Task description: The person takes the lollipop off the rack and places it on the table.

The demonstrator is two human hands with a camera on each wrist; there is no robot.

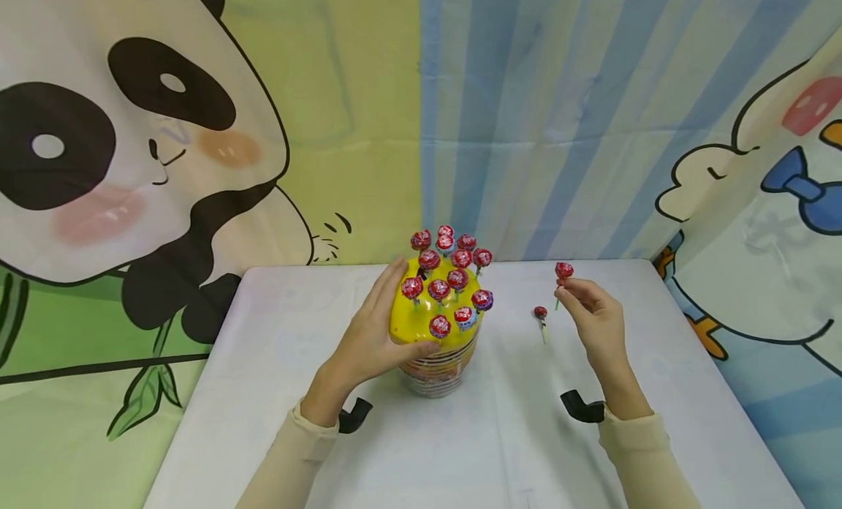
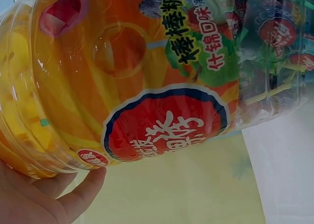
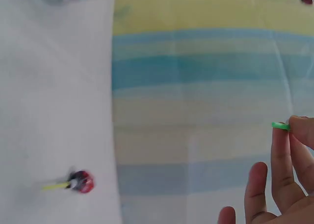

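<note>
A clear plastic candy jar (image 2: 171,126) with a yellow lid (image 1: 409,320) stands upright on the table. Several red-wrapped lollipops (image 1: 429,259) stick up out of the lid. My left hand (image 1: 375,332) holds the jar near its top, the thumb across the front and the fingers around the left side. To the right of the jar, my right hand (image 1: 597,320) pinches one lollipop (image 1: 564,270) by its green stick (image 3: 279,126), head up, above the table. Another lollipop (image 1: 540,312) with a yellow stick lies on the table between that hand and the jar.
The white table (image 1: 296,304) backs onto a cloth backdrop (image 1: 368,129) with a panda, stripes and another cartoon figure. Through the jar's lower wall, more wrapped lollipops (image 2: 277,30) show. A black strap piece (image 1: 355,415) sits at each wrist.
</note>
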